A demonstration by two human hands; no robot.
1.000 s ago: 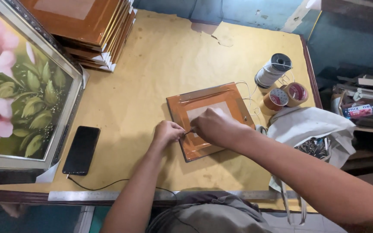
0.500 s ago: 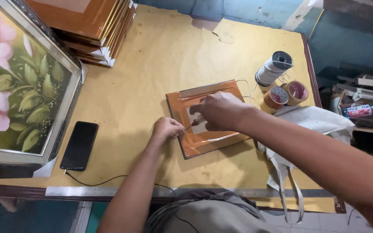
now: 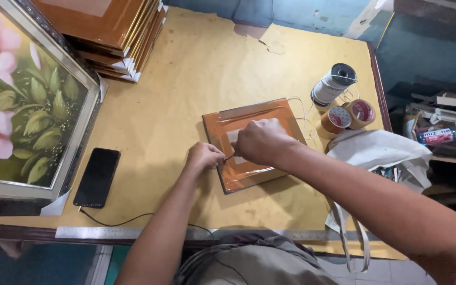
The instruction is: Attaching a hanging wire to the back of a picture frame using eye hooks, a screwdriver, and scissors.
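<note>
Yellow paper covers the desk (image 3: 196,84), giving a plain flat bed for the small orange-brown picture frame (image 3: 257,177) that lies face-down under both hands. The left hand (image 3: 204,157) is curled shut at the frame's near-left edge, seemingly pinching the end of a thin dark thing, perhaps a wire or small tool, that runs toward the other hand; this probably steadies the frame as well. The right hand (image 3: 262,141) rests as a loose fist on the pale backing panel in the frame's middle, fingers closed around that same thin piece, though what exactly it grips cannot be told. Just beyond the right hand stand a spool of pale cord (image 3: 334,84) and two rolls of brown tape (image 3: 348,115), kept close so they stay within reach; a loose strand of cord trails from the spool to the frame. A white cloth bag (image 3: 378,153) slumps beside the right forearm. Well off to the left of the left hand lie a black phone (image 3: 97,177) on its cable and a large flower painting (image 3: 22,100), with a stack of similar frames (image 3: 112,37) beyond.
</note>
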